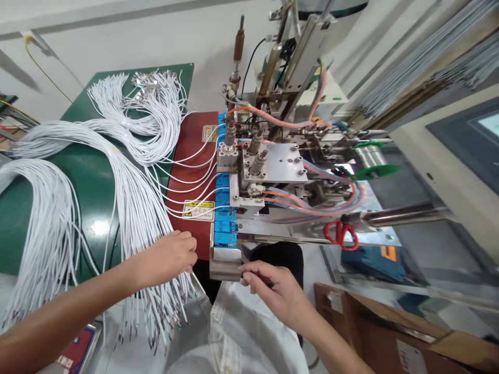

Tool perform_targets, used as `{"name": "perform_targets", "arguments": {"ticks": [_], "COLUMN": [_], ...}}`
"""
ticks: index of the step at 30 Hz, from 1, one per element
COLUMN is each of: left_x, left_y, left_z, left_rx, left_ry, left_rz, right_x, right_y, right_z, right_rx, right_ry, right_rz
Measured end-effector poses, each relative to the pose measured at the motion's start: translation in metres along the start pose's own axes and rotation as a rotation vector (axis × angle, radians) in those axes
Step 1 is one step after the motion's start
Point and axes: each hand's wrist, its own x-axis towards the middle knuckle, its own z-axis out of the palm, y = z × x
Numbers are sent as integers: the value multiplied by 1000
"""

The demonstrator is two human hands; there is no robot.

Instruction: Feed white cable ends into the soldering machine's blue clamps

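My left hand [167, 258] is closed, its fingers curled down over the right edge of a hanging bundle of white cables [138, 208]. What lies inside those fingers is hidden. My right hand [275, 291] has thumb and forefinger pinched together beside the bent metal end plate [226, 264] of the machine; anything between the fingertips is too small to make out. Above that plate runs a row of blue cable holders [225, 226]. Several single white cables [191, 179] reach across the red board [200, 156] into these holders.
More white cable bundles [50, 208] lie on the green table [93, 228]. The machine carries a metal top plate [278, 161], orange air hoses [304, 208] and a green wire spool [374, 161]. Red-handled scissors [341, 234] hang at right, above a cardboard box [374, 332].
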Motion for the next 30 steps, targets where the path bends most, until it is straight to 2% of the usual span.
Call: {"name": "perform_targets", "arguments": {"ticks": [4,6,9,13,17,19,22,24,27,30], "left_x": [3,4,3,2,2,2,6,14,32,51], "left_y": [1,1,1,-2,0,3,11,19,33,45], "left_z": [-13,-18,-18,-8,1,1,-2,-3,-1,4], "left_rx": [-259,-287,-130,72,112,75,-114,-214,-247,-335], "left_ry": [51,82,102,25,1,14,99,212,381,443], "left_rz": [-36,-44,-30,-67,-21,-33,-119,-151,-125,-95], "right_x": [0,2,4,6,6,6,7,8,13,21], "right_y": [5,6,6,7,10,12,10,6,-4,-17], "right_z": [-5,-7,-9,-10,-11,-13,-14,-14,-13,-14], "right_rx": [55,80,109,127,178,228,309,361,364,253], "right_ry": [35,43,64,77,77,120,221,243,247,293], "right_rz": [29,29,32,59,93,110,110,66,-44,-145]}}
